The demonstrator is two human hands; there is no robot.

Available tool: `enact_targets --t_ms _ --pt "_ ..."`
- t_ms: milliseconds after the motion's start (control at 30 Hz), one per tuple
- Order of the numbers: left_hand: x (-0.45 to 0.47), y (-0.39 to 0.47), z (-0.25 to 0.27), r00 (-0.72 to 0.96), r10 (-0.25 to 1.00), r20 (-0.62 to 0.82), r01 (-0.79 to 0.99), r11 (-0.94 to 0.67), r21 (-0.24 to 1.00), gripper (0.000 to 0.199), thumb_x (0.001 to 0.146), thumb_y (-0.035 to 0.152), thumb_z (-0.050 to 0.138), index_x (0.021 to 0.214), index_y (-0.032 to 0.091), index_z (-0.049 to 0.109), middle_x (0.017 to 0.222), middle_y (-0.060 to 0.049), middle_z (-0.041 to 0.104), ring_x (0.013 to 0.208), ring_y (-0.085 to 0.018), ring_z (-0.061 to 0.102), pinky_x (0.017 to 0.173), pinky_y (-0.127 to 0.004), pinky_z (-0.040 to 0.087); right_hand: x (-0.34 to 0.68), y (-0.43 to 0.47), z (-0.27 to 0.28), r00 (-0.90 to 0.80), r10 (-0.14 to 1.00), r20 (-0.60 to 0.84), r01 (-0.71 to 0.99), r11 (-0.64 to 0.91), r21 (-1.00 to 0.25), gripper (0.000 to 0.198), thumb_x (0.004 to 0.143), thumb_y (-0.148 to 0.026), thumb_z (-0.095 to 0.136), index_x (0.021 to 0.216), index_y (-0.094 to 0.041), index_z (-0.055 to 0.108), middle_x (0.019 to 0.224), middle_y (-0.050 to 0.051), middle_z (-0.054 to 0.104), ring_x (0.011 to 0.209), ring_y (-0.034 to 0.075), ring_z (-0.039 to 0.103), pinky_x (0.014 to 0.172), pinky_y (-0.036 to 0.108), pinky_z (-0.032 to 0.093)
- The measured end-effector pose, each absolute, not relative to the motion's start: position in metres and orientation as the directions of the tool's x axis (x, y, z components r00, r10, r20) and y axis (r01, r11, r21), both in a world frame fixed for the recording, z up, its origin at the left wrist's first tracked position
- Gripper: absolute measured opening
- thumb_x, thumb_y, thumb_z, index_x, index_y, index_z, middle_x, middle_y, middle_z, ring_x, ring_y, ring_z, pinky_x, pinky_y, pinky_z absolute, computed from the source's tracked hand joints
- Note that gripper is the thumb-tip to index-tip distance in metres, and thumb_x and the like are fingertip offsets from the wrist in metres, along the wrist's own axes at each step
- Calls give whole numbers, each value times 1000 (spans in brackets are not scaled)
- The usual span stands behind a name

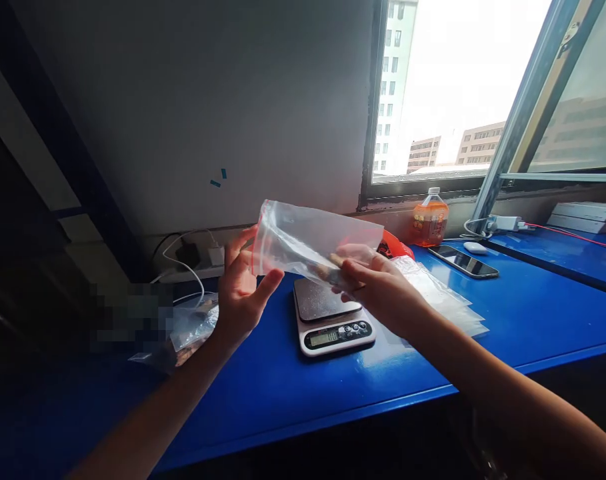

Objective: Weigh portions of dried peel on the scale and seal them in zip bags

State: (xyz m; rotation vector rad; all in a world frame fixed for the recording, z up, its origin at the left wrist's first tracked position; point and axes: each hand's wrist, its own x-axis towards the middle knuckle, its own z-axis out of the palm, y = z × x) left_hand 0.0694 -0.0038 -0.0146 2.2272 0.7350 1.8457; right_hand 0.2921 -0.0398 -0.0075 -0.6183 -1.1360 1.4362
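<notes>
A clear zip-lock bag with a red line along its mouth hangs in the air above a digital kitchen scale. My right hand grips the bag's lower right part between thumb and fingers; some fingers show blurred through the plastic. At the mouth end, my left hand has its thumb stretched out and its fingers apart, touching the red edge. The bag looks flat, with no contents that I can make out. Below the left hand lies a clear bag with brown contents.
A stack of clear bags lies right of the scale, with a red plastic bag behind. Further back stand an orange drink bottle, a phone and a white earbud case. Cables and a charger line the wall side of the blue table.
</notes>
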Motion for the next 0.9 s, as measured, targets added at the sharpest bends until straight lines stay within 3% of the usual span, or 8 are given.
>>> enact_targets --t_ms 100,267,333,467,533,600,767,900 --pt "66 4 -23 317 457 831 380 -864 330 13 90 33 64 83 22 65 128 -6 53 119 -25 57 102 -48 51 331 -34 -4 -184 950 251 -206 212 -955 38 73 -43 80 100 -21 64 89 7 74 74 18 70 60 29 54" --pt "74 12 -31 583 451 676 490 -859 151 15 91 25 60 105 24 66 132 -10 49 128 -29 50 100 -50 53 394 -16 9 -157 894 419 176 443 -879 32 80 -38 73 103 -18 64 96 10 73 82 19 69 74 35 54" --pt "69 15 -33 626 446 639 516 -852 89 19 91 23 58 110 24 64 133 -10 49 127 -29 50 99 -49 53 420 0 17 -114 840 531 398 528 -750 24 84 -31 67 103 -17 63 97 12 72 85 21 67 77 36 52" --pt "50 21 -41 594 481 645 579 -812 72 24 92 26 56 115 27 61 131 -9 48 124 -28 52 97 -46 56 454 40 37 -138 784 606 881 376 -286 35 83 -8 57 116 -15 62 108 19 70 91 25 64 78 39 45" --pt "44 23 -44 558 514 652 606 -789 103 26 92 28 56 118 27 60 130 -9 47 126 -28 52 97 -45 56 455 61 45 -253 788 561 931 356 -79 35 80 -5 58 113 -15 65 114 20 69 99 26 61 81 39 41" --pt "41 24 -44 535 546 645 628 -768 130 27 93 29 55 120 27 60 131 -9 47 127 -28 52 97 -44 56 447 82 51 -314 794 520 929 371 -6 32 78 -6 61 107 -16 69 111 18 70 98 24 61 81 36 39" --pt "36 16 -35 651 577 494 638 -768 57 26 91 31 57 116 28 64 132 -9 52 111 -27 62 91 -45 58 421 132 63 -285 833 475 942 335 -22 25 75 -7 61 96 -18 72 88 8 73 74 17 62 70 31 42" --pt "24 -4 -29 671 583 458 619 -781 87 28 92 29 57 119 32 64 130 -6 59 108 -27 66 88 -43 60 415 151 80 -159 867 472 979 200 -37 21 77 -9 59 89 -20 73 93 8 73 80 20 65 72 32 48"
